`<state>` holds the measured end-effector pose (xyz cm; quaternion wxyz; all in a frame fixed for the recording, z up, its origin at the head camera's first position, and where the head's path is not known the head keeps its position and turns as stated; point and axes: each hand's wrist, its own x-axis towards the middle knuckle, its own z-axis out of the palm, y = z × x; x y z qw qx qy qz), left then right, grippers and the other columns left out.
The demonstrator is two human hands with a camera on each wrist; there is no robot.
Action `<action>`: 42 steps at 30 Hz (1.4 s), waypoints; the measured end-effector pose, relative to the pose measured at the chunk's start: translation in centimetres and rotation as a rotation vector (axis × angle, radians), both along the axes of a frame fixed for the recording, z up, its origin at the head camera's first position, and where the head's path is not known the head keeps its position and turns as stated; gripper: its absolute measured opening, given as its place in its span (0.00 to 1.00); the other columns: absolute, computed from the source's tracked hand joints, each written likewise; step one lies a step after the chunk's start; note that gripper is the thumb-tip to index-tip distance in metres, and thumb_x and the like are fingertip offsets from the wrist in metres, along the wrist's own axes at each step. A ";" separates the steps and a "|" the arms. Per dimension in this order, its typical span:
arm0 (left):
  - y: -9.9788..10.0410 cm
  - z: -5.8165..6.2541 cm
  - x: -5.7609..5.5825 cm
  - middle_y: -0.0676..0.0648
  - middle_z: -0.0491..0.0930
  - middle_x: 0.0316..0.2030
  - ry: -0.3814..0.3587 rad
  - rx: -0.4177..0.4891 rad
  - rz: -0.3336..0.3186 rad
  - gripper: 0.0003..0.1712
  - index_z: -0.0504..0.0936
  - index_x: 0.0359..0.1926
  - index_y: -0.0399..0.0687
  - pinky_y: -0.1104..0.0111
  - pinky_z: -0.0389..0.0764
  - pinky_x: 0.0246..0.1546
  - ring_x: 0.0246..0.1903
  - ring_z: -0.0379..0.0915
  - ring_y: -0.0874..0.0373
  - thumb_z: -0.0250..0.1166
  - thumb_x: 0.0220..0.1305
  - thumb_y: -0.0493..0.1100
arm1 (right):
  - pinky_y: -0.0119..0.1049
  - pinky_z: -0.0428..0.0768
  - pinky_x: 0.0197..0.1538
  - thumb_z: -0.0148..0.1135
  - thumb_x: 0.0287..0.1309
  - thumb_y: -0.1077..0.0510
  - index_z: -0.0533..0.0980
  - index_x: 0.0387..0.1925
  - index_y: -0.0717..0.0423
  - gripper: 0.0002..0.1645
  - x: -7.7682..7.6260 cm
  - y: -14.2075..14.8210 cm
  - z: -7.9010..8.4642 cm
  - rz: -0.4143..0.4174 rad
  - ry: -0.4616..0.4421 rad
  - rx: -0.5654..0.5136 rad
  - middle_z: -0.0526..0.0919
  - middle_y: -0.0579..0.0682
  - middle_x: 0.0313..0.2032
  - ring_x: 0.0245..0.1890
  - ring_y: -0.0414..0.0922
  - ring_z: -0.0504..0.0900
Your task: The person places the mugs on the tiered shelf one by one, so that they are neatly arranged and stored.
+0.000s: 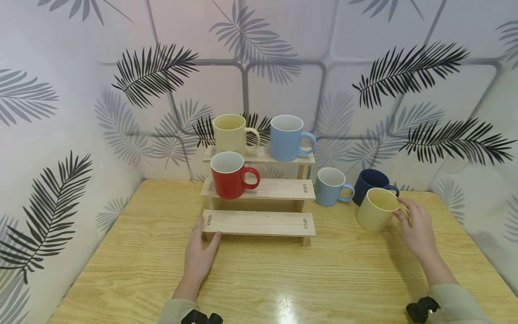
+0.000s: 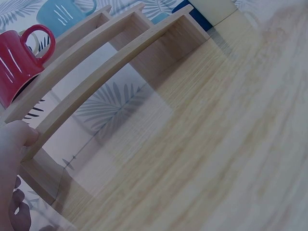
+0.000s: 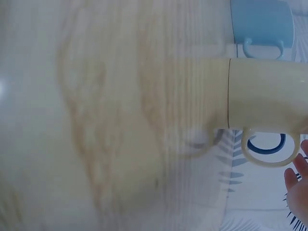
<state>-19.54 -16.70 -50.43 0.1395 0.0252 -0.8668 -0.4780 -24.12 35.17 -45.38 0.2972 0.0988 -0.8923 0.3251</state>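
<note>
A pale yellow mug (image 1: pixel 375 210) stands upright on the table, its handle toward my right hand (image 1: pixel 417 225). That hand's fingertips are at the mug's rim and handle; in the right wrist view several fingers (image 3: pixel 301 166) lie just outside the handle loop, not through it. My left hand (image 1: pixel 199 255) holds the left end of the lowest tier of a wooden stepped rack (image 1: pixel 259 223), thumb at the front edge. A red mug (image 1: pixel 228 177) stands on the middle tier. The top tier bears a cream mug (image 1: pixel 229 135) and a light blue mug (image 1: pixel 286 139).
Between rack and yellow mug stands a smaller light blue mug (image 1: pixel 328 189). A dark blue mug (image 1: pixel 369 184) is close behind the yellow one, partly hidden. Leaf-patterned walls (image 1: pixel 283 81) enclose the back and sides of the wooden table (image 1: pixel 259 279).
</note>
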 end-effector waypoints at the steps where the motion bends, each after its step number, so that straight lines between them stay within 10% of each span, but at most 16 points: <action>1: 0.0 0.0 0.0 0.38 0.51 0.72 0.000 -0.001 0.000 0.45 0.48 0.74 0.42 0.51 0.50 0.68 0.70 0.44 0.43 0.58 0.67 0.57 | 0.66 0.57 0.58 0.56 0.63 0.68 0.70 0.54 0.74 0.19 0.0 0.1 -0.1 -0.003 -0.005 -0.002 0.70 0.75 0.51 0.52 0.72 0.65; 5: -0.1 -0.2 -0.1 0.37 0.51 0.72 0.007 -0.008 0.002 0.45 0.48 0.74 0.41 0.50 0.50 0.68 0.70 0.45 0.42 0.57 0.67 0.57 | 0.63 0.64 0.50 0.54 0.66 0.67 0.68 0.55 0.75 0.20 -0.1 0.5 -0.2 -0.021 -0.047 -0.033 0.70 0.75 0.49 0.48 0.69 0.68; 10: -0.1 -0.2 -0.1 0.38 0.51 0.72 0.011 -0.007 -0.001 0.45 0.48 0.75 0.42 0.50 0.51 0.68 0.70 0.45 0.43 0.57 0.67 0.57 | 0.34 0.70 0.44 0.51 0.69 0.62 0.69 0.55 0.74 0.20 -0.1 0.8 -0.4 -0.058 -0.134 -0.049 0.73 0.71 0.48 0.46 0.60 0.71; 16: 0.0 0.0 -0.2 0.38 0.50 0.72 0.003 0.003 -0.007 0.45 0.47 0.75 0.42 0.51 0.50 0.68 0.71 0.44 0.44 0.57 0.68 0.57 | 0.12 0.66 0.41 0.54 0.69 0.55 0.70 0.56 0.71 0.23 -0.1 1.1 -0.8 -0.084 -0.235 -0.202 0.78 0.50 0.44 0.41 0.23 0.68; 21: 0.0 0.1 -0.2 0.38 0.50 0.72 0.003 0.004 -0.007 0.46 0.47 0.75 0.42 0.51 0.50 0.68 0.70 0.44 0.43 0.57 0.67 0.58 | 0.14 0.69 0.38 0.58 0.65 0.54 0.76 0.51 0.60 0.17 -0.4 1.6 -1.2 -0.021 -0.308 -0.525 0.75 0.25 0.36 0.38 0.23 0.70; 25: 0.0 0.2 -0.2 0.38 0.50 0.72 -0.002 0.003 -0.006 0.46 0.46 0.75 0.43 0.50 0.50 0.68 0.71 0.44 0.44 0.57 0.67 0.58 | 0.16 0.70 0.39 0.60 0.63 0.59 0.81 0.42 0.46 0.08 -0.7 1.6 -1.2 0.097 -0.345 -0.844 0.79 0.30 0.35 0.38 0.28 0.72; 33: -0.1 0.1 -0.2 0.38 0.49 0.72 -0.015 0.002 -0.007 0.46 0.46 0.75 0.43 0.50 0.49 0.68 0.71 0.43 0.43 0.56 0.68 0.59 | 0.20 0.75 0.33 0.56 0.61 0.72 0.79 0.30 0.53 0.13 -0.8 -0.2 -0.8 0.147 -0.320 -1.170 0.82 0.39 0.29 0.30 0.32 0.75; 42: 0.1 0.0 0.0 0.38 0.50 0.72 -0.012 0.006 0.001 0.46 0.47 0.75 0.43 0.51 0.50 0.68 0.71 0.44 0.44 0.58 0.67 0.58 | 0.17 0.72 0.32 0.63 0.59 0.66 0.80 0.33 0.53 0.06 -0.7 -2.3 0.2 -0.037 -0.313 -1.011 0.82 0.35 0.27 0.30 0.30 0.74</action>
